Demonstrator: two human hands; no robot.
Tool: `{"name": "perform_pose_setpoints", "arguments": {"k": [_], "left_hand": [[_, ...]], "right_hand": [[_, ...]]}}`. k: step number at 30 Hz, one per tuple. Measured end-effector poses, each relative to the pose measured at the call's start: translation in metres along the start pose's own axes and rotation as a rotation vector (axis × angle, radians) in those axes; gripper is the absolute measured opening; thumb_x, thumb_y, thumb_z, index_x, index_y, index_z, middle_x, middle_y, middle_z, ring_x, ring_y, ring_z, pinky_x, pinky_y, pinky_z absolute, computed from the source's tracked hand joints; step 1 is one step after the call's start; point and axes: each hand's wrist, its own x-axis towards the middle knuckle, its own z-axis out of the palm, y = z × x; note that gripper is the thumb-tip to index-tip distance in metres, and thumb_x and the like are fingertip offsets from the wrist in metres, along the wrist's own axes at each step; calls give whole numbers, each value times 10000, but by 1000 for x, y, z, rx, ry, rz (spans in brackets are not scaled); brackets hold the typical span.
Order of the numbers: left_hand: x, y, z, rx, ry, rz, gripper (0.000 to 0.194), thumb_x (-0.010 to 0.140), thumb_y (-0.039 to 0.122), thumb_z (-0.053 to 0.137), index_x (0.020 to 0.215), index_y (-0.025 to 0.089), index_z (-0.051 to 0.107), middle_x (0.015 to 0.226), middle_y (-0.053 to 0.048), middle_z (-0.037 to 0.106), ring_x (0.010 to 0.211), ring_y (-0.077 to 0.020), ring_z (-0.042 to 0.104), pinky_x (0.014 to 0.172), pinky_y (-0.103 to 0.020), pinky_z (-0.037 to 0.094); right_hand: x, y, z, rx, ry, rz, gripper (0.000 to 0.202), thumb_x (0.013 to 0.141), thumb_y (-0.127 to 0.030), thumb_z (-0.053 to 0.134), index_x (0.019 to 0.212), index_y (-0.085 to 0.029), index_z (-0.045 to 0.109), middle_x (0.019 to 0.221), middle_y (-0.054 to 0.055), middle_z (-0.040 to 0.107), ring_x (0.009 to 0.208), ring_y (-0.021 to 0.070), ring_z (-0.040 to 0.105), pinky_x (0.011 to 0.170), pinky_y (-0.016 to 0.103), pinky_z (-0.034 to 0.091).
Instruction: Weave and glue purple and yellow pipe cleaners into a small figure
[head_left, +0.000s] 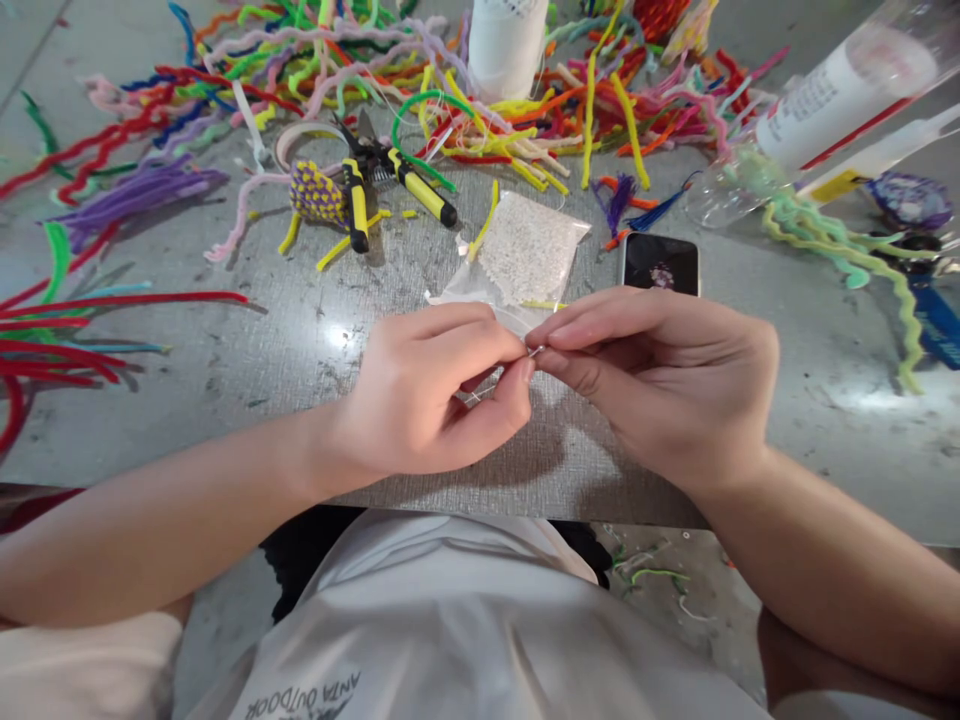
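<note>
My left hand [442,385] and my right hand [667,385] meet over the front of the table, each closed in a pinch. Between the fingertips shows a thin whitish thread [535,351] with a tiny shiny bit on it, too small to make out. Some of its fine line hangs below the left fingers. Just beyond the hands lies a clear bag of tiny pale beads [529,245]. A small device with a dark screen [660,262], like a phone, lies behind my right hand, which partly covers its lower end.
Yellow-and-black pliers [356,205] lie beside a purple-and-yellow woven piece [319,193]. Many coloured fuzzy stems [330,75] spread across the back. A white cylinder [506,50] stands among them. At right a clear bottle [847,100] lies tilted. Red stems [112,300] reach in from the left.
</note>
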Motion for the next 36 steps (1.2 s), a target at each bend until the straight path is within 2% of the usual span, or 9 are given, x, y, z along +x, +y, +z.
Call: {"name": "perform_pose_setpoints", "arguments": {"k": [5, 13, 18, 26, 31, 36], "left_hand": [[0, -1, 0, -13, -2, -11, 241, 996, 144, 578, 765, 211, 572, 603, 39, 467, 525, -100, 370, 520, -290, 326], [0, -2, -1, 16, -25, -30, 235, 997, 151, 579, 771, 214, 594, 591, 43, 473, 516, -102, 380, 505, -290, 318], [-1, -3, 0, 31, -22, -28, 228, 994, 145, 583, 775, 207, 606, 603, 40, 512, 518, -97, 395, 500, -281, 321], [-1, -6, 2, 49, -27, -25, 234, 1003, 136, 592, 779, 194, 625, 619, 38, 539, 528, -96, 433, 527, -276, 359], [-1, -7, 3, 69, -37, -30, 268, 1005, 148, 592, 742, 200, 600, 600, 41, 510, 535, -103, 446, 541, -280, 375], [0, -9, 4, 5, -40, -53, 243, 992, 187, 584, 753, 217, 623, 593, 31, 531, 526, -115, 457, 551, -298, 397]], "right_hand": [[1, 2, -2, 15, -10, -23, 293, 846, -22, 872, 990, -276, 859, 960, -9, 858, 913, 156, 835, 845, 251, 725], [1, 1, -2, -32, -18, -12, 317, 865, -25, 858, 987, -318, 865, 962, -16, 857, 913, 192, 842, 832, 319, 735], [0, 2, -4, -156, -8, -49, 285, 899, -89, 847, 992, -358, 861, 972, -34, 861, 902, 207, 840, 824, 350, 733], [5, -7, -8, -418, -87, -179, 319, 912, -72, 801, 982, -380, 848, 989, -35, 869, 859, 217, 843, 781, 336, 717], [7, -7, -11, -464, -106, -249, 325, 907, -66, 785, 1003, -372, 840, 979, -45, 870, 835, 206, 840, 748, 323, 707], [7, -5, -12, -440, -121, -207, 313, 902, -119, 780, 973, -418, 838, 963, -42, 863, 823, 247, 829, 716, 401, 704]]}}
